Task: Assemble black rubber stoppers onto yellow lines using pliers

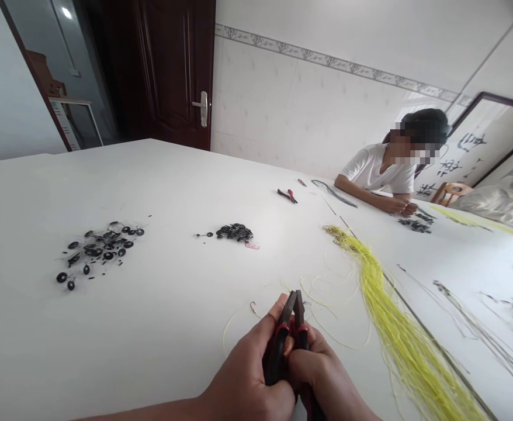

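Observation:
A pair of pliers (299, 304) with dark jaws and black-and-red handles points away from me at the front of the table, its jaws slightly apart. My left hand (250, 362) closes around the left handle, one fingertip lying along the jaw. On the other side my right hand (326, 374) wraps the right handle, thumb across it. Thin yellow line (326, 304) curls out just beyond the jaw tips; whether the jaws or fingers pinch any of it I cannot tell. Left of the jaws lies a small fish hook (253, 307) with yellow line on it.
A bundle of yellow line (383, 304) with hooks (338, 235) at its far end lies right. Black disc-like parts (94, 248) and a smaller black pile (235, 233) lie left. Other pliers (288, 196) rest farther back. A person (383, 169) leans on the far edge.

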Motion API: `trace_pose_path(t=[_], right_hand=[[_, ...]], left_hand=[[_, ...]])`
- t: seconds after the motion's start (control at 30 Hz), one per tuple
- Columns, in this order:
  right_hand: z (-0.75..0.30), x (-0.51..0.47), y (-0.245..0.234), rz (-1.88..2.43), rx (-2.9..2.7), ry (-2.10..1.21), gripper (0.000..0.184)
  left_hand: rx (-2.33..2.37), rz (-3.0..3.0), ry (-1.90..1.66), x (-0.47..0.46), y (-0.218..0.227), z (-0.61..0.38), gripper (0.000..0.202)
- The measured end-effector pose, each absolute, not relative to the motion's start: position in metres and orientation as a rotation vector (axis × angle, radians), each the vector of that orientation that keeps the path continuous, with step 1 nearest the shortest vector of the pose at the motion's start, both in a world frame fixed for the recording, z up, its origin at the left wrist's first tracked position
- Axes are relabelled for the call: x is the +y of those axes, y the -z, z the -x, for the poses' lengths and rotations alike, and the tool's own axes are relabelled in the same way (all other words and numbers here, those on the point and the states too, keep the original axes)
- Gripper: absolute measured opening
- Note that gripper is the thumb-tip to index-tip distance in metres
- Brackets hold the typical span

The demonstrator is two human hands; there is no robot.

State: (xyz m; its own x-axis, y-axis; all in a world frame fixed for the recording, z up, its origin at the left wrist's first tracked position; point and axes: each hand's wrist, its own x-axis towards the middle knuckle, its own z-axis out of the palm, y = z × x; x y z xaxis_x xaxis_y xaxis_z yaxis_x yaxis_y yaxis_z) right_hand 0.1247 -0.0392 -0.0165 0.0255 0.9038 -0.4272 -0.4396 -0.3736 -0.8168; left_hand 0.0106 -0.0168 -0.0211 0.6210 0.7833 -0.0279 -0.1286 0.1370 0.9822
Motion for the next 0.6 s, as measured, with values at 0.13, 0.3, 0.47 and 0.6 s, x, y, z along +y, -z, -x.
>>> trace_pose_path(t=[0.13, 0.3, 0.47, 0.6], right_hand=[[-0.1256, -0.0379, 0.0145, 1.188, -0.585, -1.596, 0.015], [-0.1253, -0.0373, 0.0125, 1.179, -0.579, -1.596, 0.015], [-0.1252, -0.0374, 0.0133, 1.195, -0.582, -1.606, 0.015], [-0.1248, -0.0372, 0.0135, 1.194, -0.576, -1.592, 0.015]], left_hand=[[0.641, -1.268, -0.742, -0.0157, 0.0243, -0.0098, 0.072], [0.645, -1.284, -0.745, -0.0158, 0.0233, -0.0109, 0.070], [0.666, -1.301, -0.731, -0.0151, 0.0196, -0.0095, 0.072], [0.656, -1.319, -0.719, -0.0142, 0.0203, -0.0083, 0.075]])
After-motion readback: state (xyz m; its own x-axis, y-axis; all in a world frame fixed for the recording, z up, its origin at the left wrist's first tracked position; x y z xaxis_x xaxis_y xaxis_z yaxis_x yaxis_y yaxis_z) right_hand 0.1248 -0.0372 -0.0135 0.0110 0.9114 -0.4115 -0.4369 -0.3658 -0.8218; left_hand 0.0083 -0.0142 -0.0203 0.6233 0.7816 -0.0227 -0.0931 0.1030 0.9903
